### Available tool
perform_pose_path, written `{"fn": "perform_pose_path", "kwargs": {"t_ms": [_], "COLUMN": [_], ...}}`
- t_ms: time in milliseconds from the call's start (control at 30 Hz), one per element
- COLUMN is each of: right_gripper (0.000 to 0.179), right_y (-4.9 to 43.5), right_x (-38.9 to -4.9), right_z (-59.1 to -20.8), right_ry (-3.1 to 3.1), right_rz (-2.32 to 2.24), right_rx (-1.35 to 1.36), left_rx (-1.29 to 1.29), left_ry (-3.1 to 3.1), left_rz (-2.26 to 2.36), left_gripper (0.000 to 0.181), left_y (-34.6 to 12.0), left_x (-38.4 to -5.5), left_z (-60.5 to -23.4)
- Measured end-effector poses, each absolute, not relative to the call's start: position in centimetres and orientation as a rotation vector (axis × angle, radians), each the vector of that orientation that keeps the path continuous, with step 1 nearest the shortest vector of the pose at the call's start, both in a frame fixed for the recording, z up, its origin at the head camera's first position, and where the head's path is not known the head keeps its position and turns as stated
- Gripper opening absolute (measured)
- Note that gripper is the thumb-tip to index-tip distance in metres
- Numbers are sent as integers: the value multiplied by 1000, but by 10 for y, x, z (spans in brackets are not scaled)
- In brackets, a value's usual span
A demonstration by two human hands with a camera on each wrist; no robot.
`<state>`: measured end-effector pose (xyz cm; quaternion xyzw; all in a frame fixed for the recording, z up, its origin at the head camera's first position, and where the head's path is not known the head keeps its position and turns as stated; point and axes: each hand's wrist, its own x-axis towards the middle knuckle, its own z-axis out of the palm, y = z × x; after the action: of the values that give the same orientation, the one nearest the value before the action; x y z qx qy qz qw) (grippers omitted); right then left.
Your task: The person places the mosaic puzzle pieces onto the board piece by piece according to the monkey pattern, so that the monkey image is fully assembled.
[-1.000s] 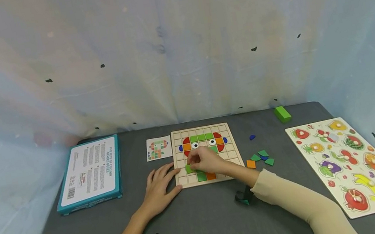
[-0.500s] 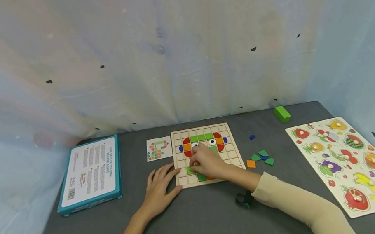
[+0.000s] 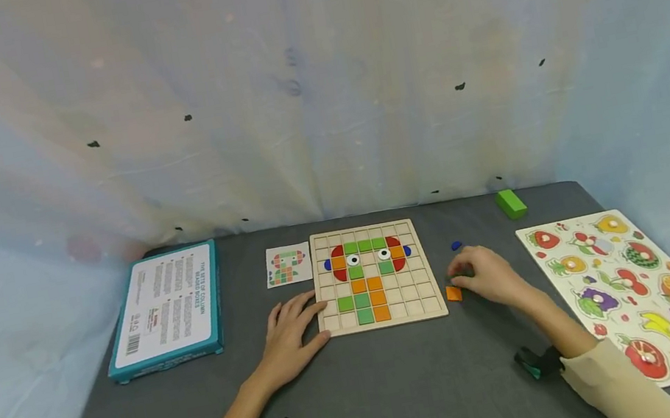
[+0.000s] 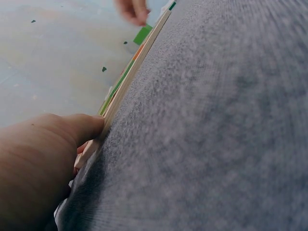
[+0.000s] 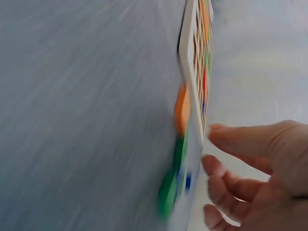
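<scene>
A wooden grid board (image 3: 413,292) bears colored tiles laid out as a face with googly eyes, with orange and green squares beneath. My left hand (image 3: 291,340) rests at the board's left edge, fingers spread; in the left wrist view its thumb (image 4: 86,126) touches the rim. Right of the board, my right hand (image 3: 487,278) hovers over the loose pieces, thumb and fingers bent and apart with nothing between them. An orange square (image 3: 454,293) lies by its fingertips. Green pieces (image 5: 167,192), blurred in the right wrist view, are mostly hidden under this hand in the head view.
A pattern card (image 3: 287,265) lies left of the board, and a teal box (image 3: 164,310) farther left. A blue half-round piece (image 3: 456,245) sits beyond my right hand. A green block (image 3: 511,204) stands at the back; a fruit puzzle board (image 3: 646,296) lies at right.
My right hand has left the board's lower left and moved right to the loose pieces. A light green square lies uncovered in the grid. The left hand has stayed put.
</scene>
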<state>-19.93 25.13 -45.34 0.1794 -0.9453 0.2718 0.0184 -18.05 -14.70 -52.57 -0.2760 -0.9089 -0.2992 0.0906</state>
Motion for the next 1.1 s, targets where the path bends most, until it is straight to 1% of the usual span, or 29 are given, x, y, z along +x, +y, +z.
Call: {"fn": "perform_pose_path", "kwargs": {"t_ms": [100, 200, 400, 567, 733, 867, 1100], "right_gripper": [9, 13, 12, 15, 13, 14, 11], "right_y": [281, 296, 297, 293, 286, 270, 224], "right_x": [-187, -179, -179, -179, -175, -173, -185], "right_z": [-457, -463, -470, -469, -465, -460, -461], "right_ry": [-2957, -2935, -2926, -2975, -2967, -2930, -2793], "right_rz": [837, 893, 932, 928, 901, 887, 1263], "right_rx": [507, 501, 495, 452, 445, 429, 387], "left_rx": [-817, -811, -812, -811, -805, -808, -816], "left_ry": [-2705, -2701, -2698, -2727, -2742, -2740, -2719], "left_rz": [-889, -884, -879, -884, -885, -879, -880], "left_gripper": [53, 53, 53, 53, 53, 53, 52], "left_y": [-148, -149, -151, -151, -149, -148, -147], "left_x": [-181, -180, -180, -180, -181, -181, -181], "left_z": [-524, -523, -525, -526, -526, -526, -526]}}
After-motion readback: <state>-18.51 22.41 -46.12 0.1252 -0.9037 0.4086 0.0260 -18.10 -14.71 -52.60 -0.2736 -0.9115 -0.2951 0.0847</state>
